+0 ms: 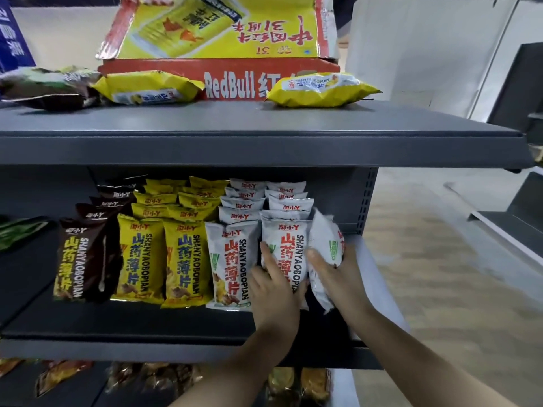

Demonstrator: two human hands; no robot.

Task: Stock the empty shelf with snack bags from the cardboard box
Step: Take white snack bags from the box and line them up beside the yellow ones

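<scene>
On the middle shelf (147, 327) stand rows of snack bags: brown (83, 254), yellow (164, 259) and white (227, 262). My left hand (271, 292) presses flat against the front white bag (286, 251) of the rightmost row. My right hand (335, 274) grips another white bag (324, 245), tilted at the row's right end beside the shelf's side post. The open red and yellow cardboard box (223, 77) sits on the top shelf.
Two yellow bags (150, 86) (320, 89) and a dark bag (47, 86) lie on the top shelf (235, 127) in front of the box. A green bag (17, 230) lies at far left. More snacks fill the shelf below. An aisle floor and another shelf unit are on the right.
</scene>
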